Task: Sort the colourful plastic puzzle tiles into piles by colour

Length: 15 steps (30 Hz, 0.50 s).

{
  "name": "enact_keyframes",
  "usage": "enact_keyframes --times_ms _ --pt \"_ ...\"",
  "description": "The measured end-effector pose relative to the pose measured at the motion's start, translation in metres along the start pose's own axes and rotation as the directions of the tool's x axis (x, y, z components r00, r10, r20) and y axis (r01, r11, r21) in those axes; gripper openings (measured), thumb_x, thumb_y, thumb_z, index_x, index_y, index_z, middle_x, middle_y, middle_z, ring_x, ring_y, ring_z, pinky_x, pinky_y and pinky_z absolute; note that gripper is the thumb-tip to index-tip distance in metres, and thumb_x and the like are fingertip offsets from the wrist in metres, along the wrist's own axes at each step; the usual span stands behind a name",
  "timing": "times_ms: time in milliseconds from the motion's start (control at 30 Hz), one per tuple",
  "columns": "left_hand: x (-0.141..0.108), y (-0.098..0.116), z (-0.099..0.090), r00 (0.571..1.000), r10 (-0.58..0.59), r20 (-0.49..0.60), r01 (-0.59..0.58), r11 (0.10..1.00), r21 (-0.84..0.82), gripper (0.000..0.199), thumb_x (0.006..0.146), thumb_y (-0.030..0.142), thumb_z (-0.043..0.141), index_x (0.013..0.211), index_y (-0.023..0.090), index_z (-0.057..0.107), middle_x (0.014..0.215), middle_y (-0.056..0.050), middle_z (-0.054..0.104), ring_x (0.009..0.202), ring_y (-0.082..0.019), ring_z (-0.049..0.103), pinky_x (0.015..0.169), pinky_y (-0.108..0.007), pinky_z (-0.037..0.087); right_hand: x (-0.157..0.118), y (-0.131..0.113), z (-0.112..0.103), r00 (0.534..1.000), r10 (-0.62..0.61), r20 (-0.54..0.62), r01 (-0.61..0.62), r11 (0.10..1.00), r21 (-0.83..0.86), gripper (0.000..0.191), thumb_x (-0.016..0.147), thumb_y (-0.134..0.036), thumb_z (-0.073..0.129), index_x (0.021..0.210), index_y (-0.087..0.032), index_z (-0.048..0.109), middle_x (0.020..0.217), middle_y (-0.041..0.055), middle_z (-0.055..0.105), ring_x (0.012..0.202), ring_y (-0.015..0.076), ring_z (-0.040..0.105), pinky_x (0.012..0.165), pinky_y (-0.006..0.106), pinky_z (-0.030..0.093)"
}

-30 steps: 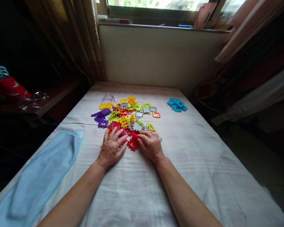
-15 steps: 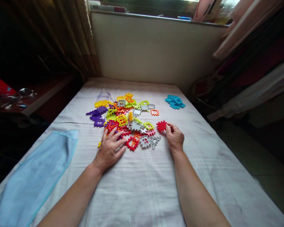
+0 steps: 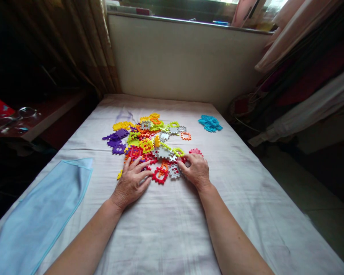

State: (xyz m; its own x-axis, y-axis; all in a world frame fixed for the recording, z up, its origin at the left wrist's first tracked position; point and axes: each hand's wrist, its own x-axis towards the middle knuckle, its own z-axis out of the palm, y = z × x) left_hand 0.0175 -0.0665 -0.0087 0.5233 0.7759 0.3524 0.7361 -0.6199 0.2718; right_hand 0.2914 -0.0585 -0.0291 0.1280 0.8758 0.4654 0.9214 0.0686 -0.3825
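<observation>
A mixed heap of toothed plastic building pieces, with a pale grey plate (image 3: 164,152) near its middle, lies on the bed. My left hand (image 3: 131,182) rests flat at its near left side, fingers spread over red and purple pieces. My right hand (image 3: 195,170) is at the near right edge, thumb and forefinger closed around a pinkish-red piece (image 3: 179,160), mostly covered by the fingers. Just beyond that hand lies a separate red brick-patterned square (image 3: 195,151). Near my hands are a red frame (image 3: 159,175) and a grey window piece (image 3: 174,171).
A pile of blue pieces (image 3: 210,123) sits apart at the far right. Purple pieces (image 3: 116,140) and yellow pieces (image 3: 122,125) border the heap's left. A light blue cloth (image 3: 46,214) covers the bed's left side. Glasses (image 3: 27,112) rest on a side table.
The red square my right hand held now lies on the sheet to the right of the heap. My right hand has moved left to the heap's edge. My left hand has stayed put.
</observation>
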Motion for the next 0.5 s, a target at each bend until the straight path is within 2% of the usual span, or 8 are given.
enact_keyframes --times_ms 267,500 --pt "-0.001 0.0 0.002 0.999 0.015 -0.029 -0.015 1.0 0.003 0.023 0.09 0.033 0.054 0.101 0.03 0.075 0.129 -0.001 0.068 0.135 -0.028 0.048 0.121 -0.058 0.018 0.01 -0.02 0.01 0.994 0.03 0.101 -0.037 0.997 0.064 0.028 0.077 -0.039 0.07 0.101 -0.025 0.072 0.1 0.0074 0.069 0.096 0.0264 0.059 0.085 0.04 0.044" --pt "0.0 0.002 -0.001 1.0 0.002 -0.002 -0.002 1.0 -0.006 0.022 0.09 0.035 0.055 0.1 0.029 0.074 0.13 -0.002 0.067 0.136 -0.028 0.046 0.122 -0.058 0.015 0.021 -0.029 0.023 0.995 0.064 0.078 -0.088 0.93 0.357 0.035 0.073 -0.021 0.062 0.107 -0.023 0.07 0.106 0.008 0.063 0.098 0.0222 0.061 0.085 0.035 0.054"
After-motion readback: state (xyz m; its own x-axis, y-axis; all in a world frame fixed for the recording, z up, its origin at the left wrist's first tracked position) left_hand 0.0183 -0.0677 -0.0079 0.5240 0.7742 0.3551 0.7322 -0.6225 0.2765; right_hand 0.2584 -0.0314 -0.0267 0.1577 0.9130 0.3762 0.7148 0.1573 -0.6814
